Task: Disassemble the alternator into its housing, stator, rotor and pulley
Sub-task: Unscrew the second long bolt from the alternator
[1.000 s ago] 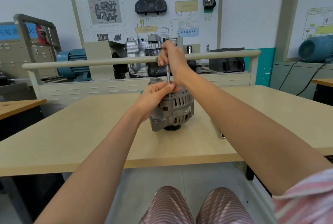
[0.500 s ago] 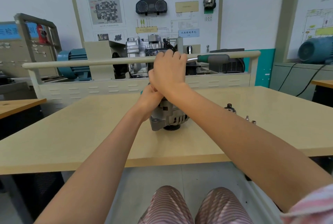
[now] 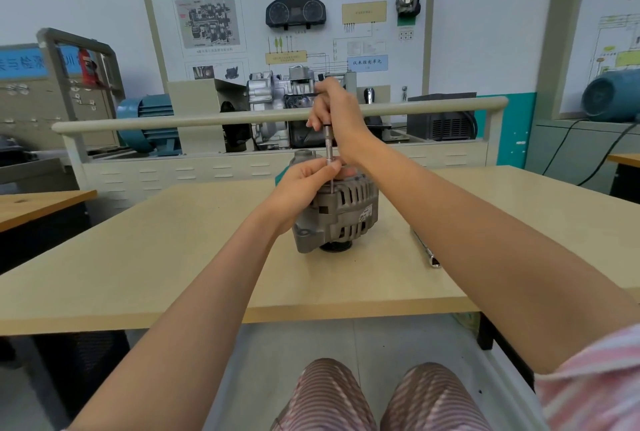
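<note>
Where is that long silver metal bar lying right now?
In the head view, the long silver metal bar lies on the beige table, right of the grey alternator, beside the right forearm.

- The alternator (image 3: 337, 214) has a matt grey cast-metal housing with ribbed vents and a small pale label.
- The driver (image 3: 329, 146) is bright metal, its shaft knurled.
- The tabletop (image 3: 156, 257) looks like smooth, pale wood laminate with a dull sheen.
- A shiny metal extension bar (image 3: 425, 250) lies near the right edge.
- The trousers (image 3: 332, 396) are striped pink cloth.
</note>
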`<state>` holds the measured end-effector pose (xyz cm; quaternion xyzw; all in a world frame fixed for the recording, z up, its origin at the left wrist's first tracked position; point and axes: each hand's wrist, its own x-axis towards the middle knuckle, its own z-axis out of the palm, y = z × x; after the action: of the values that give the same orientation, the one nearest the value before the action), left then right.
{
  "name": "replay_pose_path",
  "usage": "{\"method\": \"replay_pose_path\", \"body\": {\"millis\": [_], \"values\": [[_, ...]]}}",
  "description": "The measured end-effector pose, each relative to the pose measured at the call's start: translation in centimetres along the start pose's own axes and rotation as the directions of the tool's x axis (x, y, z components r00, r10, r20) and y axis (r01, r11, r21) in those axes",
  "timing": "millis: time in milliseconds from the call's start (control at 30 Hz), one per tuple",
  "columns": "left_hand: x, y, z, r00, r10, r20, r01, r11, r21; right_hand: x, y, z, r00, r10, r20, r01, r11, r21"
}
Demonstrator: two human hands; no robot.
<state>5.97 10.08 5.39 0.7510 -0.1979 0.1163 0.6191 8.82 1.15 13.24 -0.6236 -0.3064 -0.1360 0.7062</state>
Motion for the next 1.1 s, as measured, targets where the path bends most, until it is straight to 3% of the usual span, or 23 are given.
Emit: {"method": "replay_pose_path", "body": {"millis": [100,167,233,267,300,367,400,433,500,600,700,800,900,967,1100], "values": [[-0.1,0.0,0.1,1.000,0.003,-0.021,-0.003,1.000,-0.009,0.1,-0.2,0.0,0.998,0.057,-0.028,-0.052,0.987,0.150],[0.0,-0.2,0.2,0.999,0.007,-0.035,-0.008,1.000,-0.007,0.0,-0.1,0.0,0.998,0.052,-0.048,-0.044,0.987,0.158],[-0.1,-0.3,0.2,0.999,0.022,-0.044,-0.022,1.000,-0.008,-0.5,-0.1,0.2,0.998,-0.026,-0.064,0.023,0.999,-0.036],[-0.1,-0.3,0.2,0.998,0.033,-0.046,-0.034,0.999,-0.008,-0.8,0.0,0.4,0.992,-0.105,-0.067,0.088,0.971,-0.222],[-0.1,-0.3,0.2,0.998,0.043,-0.051,-0.044,0.999,-0.005,-1.1,0.1,0.5,0.976,-0.211,-0.053,0.164,0.873,-0.459],[-0.2,-0.4,0.2,0.996,0.052,-0.074,-0.050,0.998,0.025,-1.6,0.4,0.8,0.928,-0.370,0.039,0.209,0.429,-0.879],[-0.2,-0.4,0.3,0.994,0.052,-0.093,-0.048,0.998,0.049,-1.8,0.4,0.9,0.921,-0.383,0.070,0.158,0.204,-0.966],[-0.1,-0.5,0.3,0.992,0.051,-0.112,-0.043,0.997,0.070,-2.0,0.3,1.0,0.927,-0.366,0.075,0.101,0.053,-0.993],[-0.1,-0.6,0.4,0.989,0.047,-0.137,-0.034,0.995,0.093,-2.1,0.0,1.2,0.943,-0.326,0.063,0.046,-0.059,-0.997],[-0.1,-0.5,0.3,0.992,0.046,-0.121,-0.035,0.996,0.087,-2.0,0.0,1.4,0.943,-0.328,0.061,0.063,-0.003,-0.998],[-0.2,-0.3,0.2,0.996,0.052,-0.074,-0.049,0.998,0.046,-1.6,0.2,1.2,0.929,-0.365,0.059,0.135,0.188,-0.973],[-0.2,-0.1,0.1,0.999,0.046,-0.022,-0.045,0.998,0.039,-1.4,0.3,0.8,0.936,-0.353,-0.007,0.215,0.587,-0.780],[-0.2,0.0,0.1,1.000,0.024,-0.011,-0.024,0.999,0.036,-0.8,0.4,0.5,0.974,-0.187,-0.125,0.129,0.920,-0.370],[-0.2,0.1,0.1,1.000,0.010,-0.009,-0.010,1.000,0.021,-0.5,0.1,0.5,0.995,-0.067,-0.073,0.057,0.990,-0.131],[-0.1,0.1,0.0,1.000,-0.008,-0.004,0.008,1.000,0.007,0.1,-0.3,-0.1,0.999,0.019,0.030,-0.023,0.993,0.114]]}}
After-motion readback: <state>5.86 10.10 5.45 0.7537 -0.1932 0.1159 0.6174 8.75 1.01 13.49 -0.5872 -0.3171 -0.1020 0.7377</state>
